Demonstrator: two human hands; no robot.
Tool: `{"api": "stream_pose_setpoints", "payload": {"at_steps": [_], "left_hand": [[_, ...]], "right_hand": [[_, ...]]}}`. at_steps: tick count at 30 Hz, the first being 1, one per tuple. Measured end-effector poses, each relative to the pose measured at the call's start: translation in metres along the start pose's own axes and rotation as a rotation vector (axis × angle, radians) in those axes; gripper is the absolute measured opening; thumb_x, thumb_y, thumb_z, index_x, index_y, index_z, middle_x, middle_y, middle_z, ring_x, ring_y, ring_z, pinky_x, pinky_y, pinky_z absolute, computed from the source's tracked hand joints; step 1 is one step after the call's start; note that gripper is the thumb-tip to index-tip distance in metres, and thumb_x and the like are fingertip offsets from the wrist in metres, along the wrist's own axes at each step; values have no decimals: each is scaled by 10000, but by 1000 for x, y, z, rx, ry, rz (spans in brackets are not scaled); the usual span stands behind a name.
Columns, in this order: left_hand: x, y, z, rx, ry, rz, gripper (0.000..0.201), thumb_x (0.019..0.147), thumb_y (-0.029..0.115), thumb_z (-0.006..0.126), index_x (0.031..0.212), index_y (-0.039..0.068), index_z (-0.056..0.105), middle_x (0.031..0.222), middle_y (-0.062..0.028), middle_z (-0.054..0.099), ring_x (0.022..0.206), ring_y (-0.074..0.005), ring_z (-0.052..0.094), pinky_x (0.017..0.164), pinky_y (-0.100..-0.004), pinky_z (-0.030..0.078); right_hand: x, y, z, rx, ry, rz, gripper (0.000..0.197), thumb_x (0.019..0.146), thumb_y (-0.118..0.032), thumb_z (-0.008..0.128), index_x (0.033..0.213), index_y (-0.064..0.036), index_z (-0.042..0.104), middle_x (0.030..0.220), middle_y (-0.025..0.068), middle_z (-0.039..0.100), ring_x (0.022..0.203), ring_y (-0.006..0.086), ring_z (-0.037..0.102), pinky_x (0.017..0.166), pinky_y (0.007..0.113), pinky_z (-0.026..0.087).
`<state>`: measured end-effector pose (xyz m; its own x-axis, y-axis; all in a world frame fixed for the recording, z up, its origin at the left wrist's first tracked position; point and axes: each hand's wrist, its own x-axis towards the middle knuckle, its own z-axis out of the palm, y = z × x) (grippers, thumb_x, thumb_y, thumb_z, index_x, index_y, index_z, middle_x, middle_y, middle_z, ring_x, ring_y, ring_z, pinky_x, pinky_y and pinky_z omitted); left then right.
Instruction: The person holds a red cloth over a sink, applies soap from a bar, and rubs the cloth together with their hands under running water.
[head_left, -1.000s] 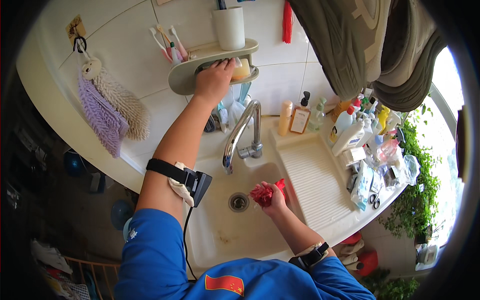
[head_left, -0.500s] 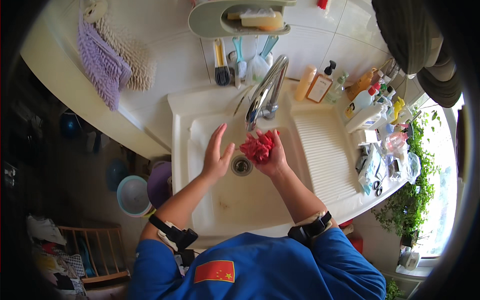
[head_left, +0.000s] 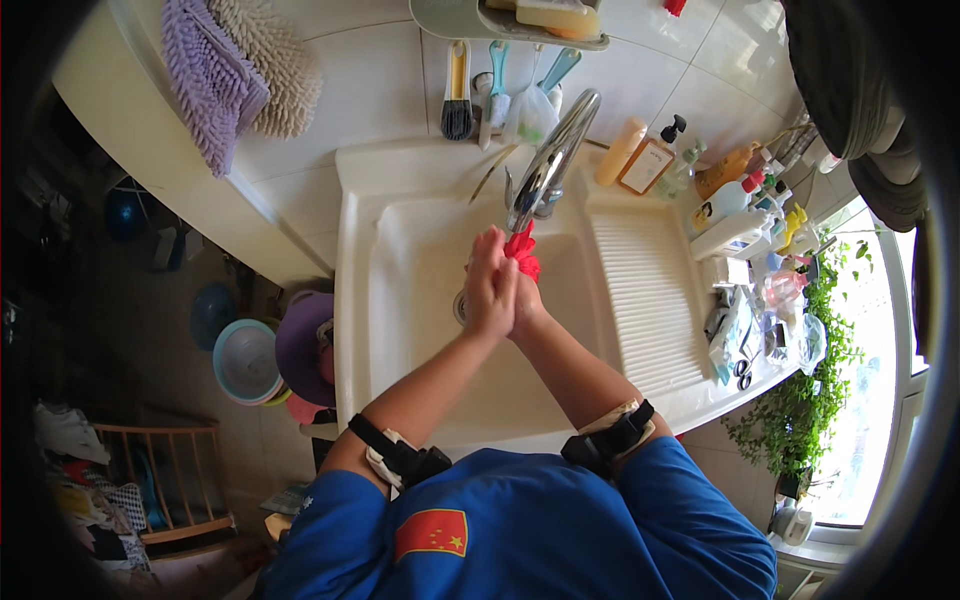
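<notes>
Over the sink basin point(head_left: 440, 385), my two hands press together around a crumpled red cloth point(head_left: 527, 262). My left hand point(head_left: 488, 285) lies against its near-left side with the fingers stretched and close together. My right hand point(head_left: 527, 303) backs the cloth from the right, its fingers mostly hidden behind the left hand and the red folds. Just above them is the spout of the chrome faucet point(head_left: 550, 160); whether water runs from it I cannot tell. The round drain point(head_left: 460, 307) shows partly beside my left wrist.
A ribbed drainboard point(head_left: 645, 300) adjoins the basin on the right. Along its far and right edges stand a pump bottle point(head_left: 650, 165), several other bottles and scissors point(head_left: 743, 372). Brushes point(head_left: 457, 100) hang on the tiled wall. Left of the sink stand a purple bucket point(head_left: 300, 345) and basins point(head_left: 248, 360).
My left hand has moved right and closed onto the red cloth, which lay in my open right palm before. The view has shifted slightly.
</notes>
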<state>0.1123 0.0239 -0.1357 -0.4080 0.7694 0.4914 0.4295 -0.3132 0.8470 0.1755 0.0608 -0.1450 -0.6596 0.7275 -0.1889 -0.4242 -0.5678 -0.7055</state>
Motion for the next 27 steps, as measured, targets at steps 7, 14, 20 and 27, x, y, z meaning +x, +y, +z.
{"api": "stream_pose_setpoints", "payload": {"at_steps": [7, 14, 20, 27], "left_hand": [[6, -3, -5, -18, -93, -124, 353, 901, 85, 400, 1233, 1, 490, 1343, -209, 391, 1262, -298, 373, 1016, -346, 314], [13, 25, -6, 244, -186, 99, 342, 869, 57, 463, 1205, 32, 522, 1298, -191, 454, 1208, -327, 440, 963, -351, 381], [28, -21, -8, -207, -115, -350, 341, 881, 63, 474, 1218, 20, 502, 1268, -200, 482, 1198, -316, 456, 950, -343, 397], [-17, 49, -10, 188, -243, 167, 294, 872, 59, 476, 1150, 31, 567, 1232, -174, 512, 1130, -315, 509, 901, -337, 420]], "right_hand": [[-18, -27, 32, 344, 108, 54, 577, 910, -563, 309, 1218, -97, 458, 1221, 84, 501, 1119, 239, 472, 940, 395, 383], [-1, -13, 9, 470, 65, -20, 428, 917, -465, 384, 1185, -144, 473, 1300, 78, 438, 1207, 265, 403, 959, 407, 367], [-9, -23, 38, 471, 115, 175, 359, 953, -390, 343, 1122, -137, 534, 1107, 24, 562, 1041, 190, 521, 946, 354, 391], [-1, -5, 9, 520, 24, -1, 409, 940, -422, 362, 1162, -102, 486, 1152, 63, 539, 1082, 205, 504, 920, 331, 406]]}}
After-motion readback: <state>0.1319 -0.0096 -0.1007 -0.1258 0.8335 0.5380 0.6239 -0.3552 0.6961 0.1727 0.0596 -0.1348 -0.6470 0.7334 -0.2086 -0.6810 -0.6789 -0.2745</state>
